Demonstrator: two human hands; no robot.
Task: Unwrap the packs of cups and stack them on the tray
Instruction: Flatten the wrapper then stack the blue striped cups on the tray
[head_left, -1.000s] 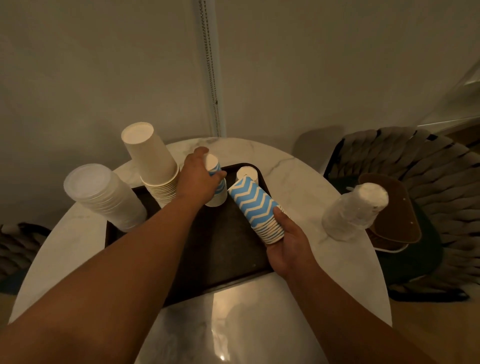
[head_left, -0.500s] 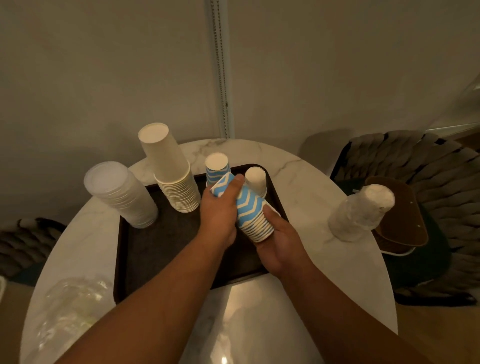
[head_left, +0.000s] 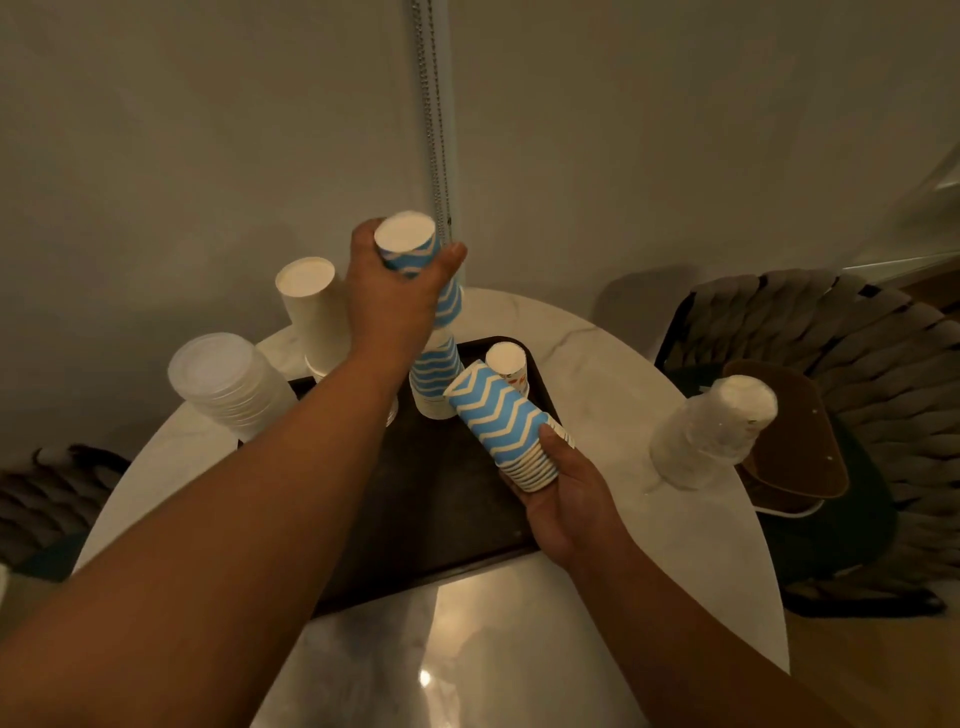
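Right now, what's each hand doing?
Left hand: grips a few blue zigzag cups, raised above the tray stack.
Right hand: grips the remaining blue cup stack.

Near half of the dark tray (head_left: 441, 525) lies bare between the two forearms, while its far edge is crowded by a white cup stack (head_left: 311, 312), a blue zigzag cup stack (head_left: 435, 382) and a small white cup (head_left: 506, 361). The left hand (head_left: 387, 306) holds more zigzag cups above that stack, and the right hand (head_left: 563, 499) holds a tilted zigzag stack (head_left: 506, 423) over the tray's right edge. On the marble table (head_left: 597, 587) a stack of clear lids (head_left: 223, 384) flanks the tray's left and a wrapped cup pack (head_left: 711, 434) stands to the right, the near tabletop bare
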